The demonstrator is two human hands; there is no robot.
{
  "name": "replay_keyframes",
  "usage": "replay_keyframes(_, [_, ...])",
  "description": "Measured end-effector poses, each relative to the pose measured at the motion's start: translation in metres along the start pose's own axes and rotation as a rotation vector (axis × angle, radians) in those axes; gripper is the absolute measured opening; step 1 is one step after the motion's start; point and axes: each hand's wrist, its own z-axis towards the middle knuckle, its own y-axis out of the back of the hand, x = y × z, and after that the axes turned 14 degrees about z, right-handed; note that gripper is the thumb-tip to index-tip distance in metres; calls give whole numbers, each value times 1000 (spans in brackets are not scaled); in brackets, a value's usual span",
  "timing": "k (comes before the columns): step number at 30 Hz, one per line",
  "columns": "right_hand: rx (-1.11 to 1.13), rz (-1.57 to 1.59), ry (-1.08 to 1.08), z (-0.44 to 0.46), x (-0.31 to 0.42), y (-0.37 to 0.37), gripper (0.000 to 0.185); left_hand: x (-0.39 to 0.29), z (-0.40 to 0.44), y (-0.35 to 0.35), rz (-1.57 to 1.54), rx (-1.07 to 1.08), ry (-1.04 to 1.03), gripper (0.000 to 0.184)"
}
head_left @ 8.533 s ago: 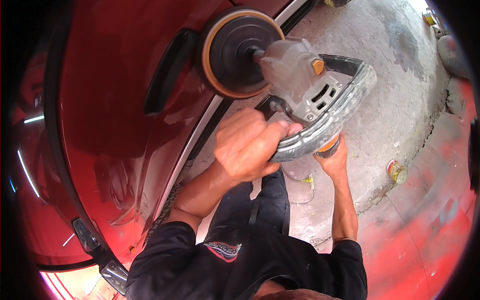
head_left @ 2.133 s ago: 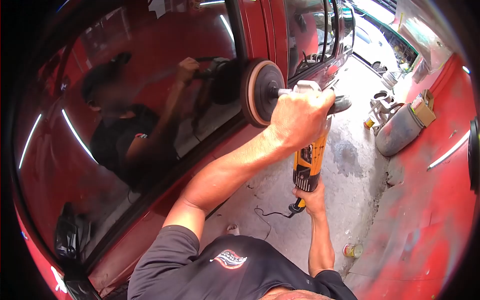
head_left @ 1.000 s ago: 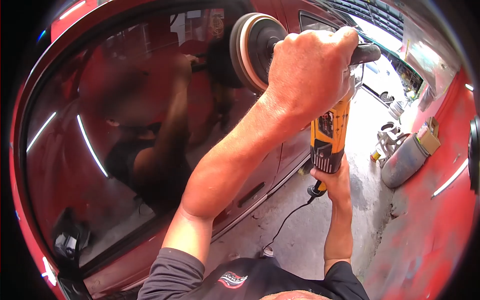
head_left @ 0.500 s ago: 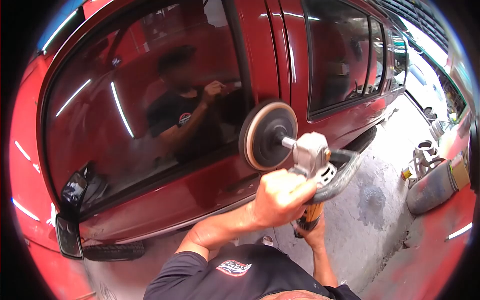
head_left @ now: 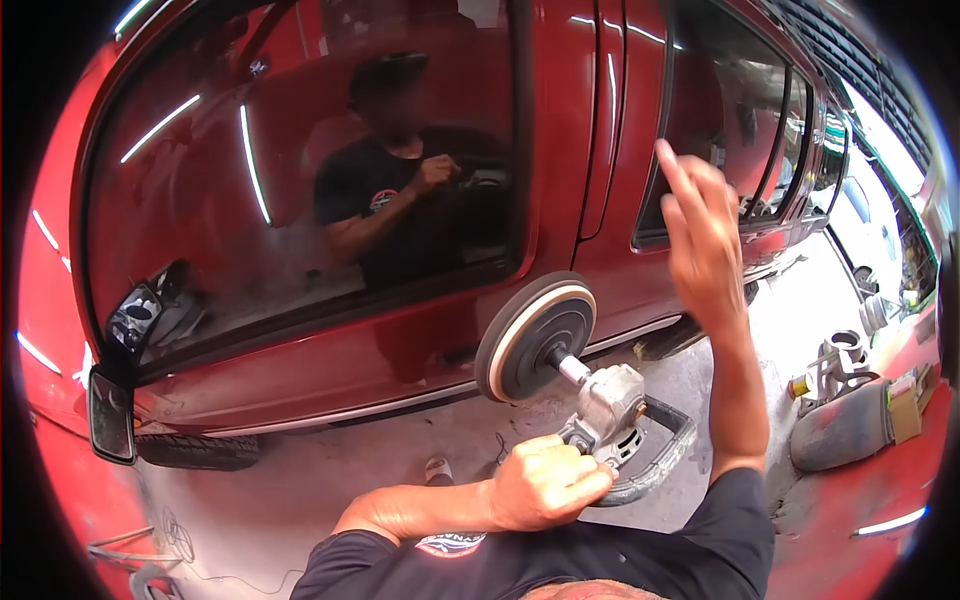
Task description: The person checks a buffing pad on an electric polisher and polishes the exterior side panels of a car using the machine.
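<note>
My left hand (head_left: pixel 550 482) is wrapped round the front of a polisher (head_left: pixel 610 405) by its metal head and black loop handle (head_left: pixel 665 460). Its round pad (head_left: pixel 535 340) is tilted beside the dark red car door (head_left: pixel 400 350), below the window corner; whether it touches the paint I cannot tell. My right hand (head_left: pixel 702 225) is off the machine, raised in front of the rear door and its window (head_left: pixel 720 90), with nothing in it and fingers apart, the index stretched out. The polisher's rear grip is hidden behind my left hand and body.
A side mirror (head_left: pixel 112 415) sticks out at the car's left. The front window (head_left: pixel 300 200) reflects a person and ceiling lights. Metal parts (head_left: pixel 840 360) and a grey rounded object (head_left: pixel 842 445) stand on the right. A cable (head_left: pixel 180 540) lies on the floor at lower left.
My right hand has let go of the polisher's rear grip and risen toward the rear window. With my left hand still on it, the polisher has dropped lower against the view of the door.
</note>
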Motion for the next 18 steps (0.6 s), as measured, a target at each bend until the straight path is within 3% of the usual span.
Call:
replay_keyframes(5, [-75,-231,25,100,-40,-57,49,4,-6,10,-31,-29,-3,12])
replay_keyframes(7, [-70,-264,13,114,-40,-65,58,5,-9,20,-53,-17,-8,12])
replay_keyframes(18, [-41,-445,-38,149,-46,-72,55,27,-17,44,-219,-45,-93,13])
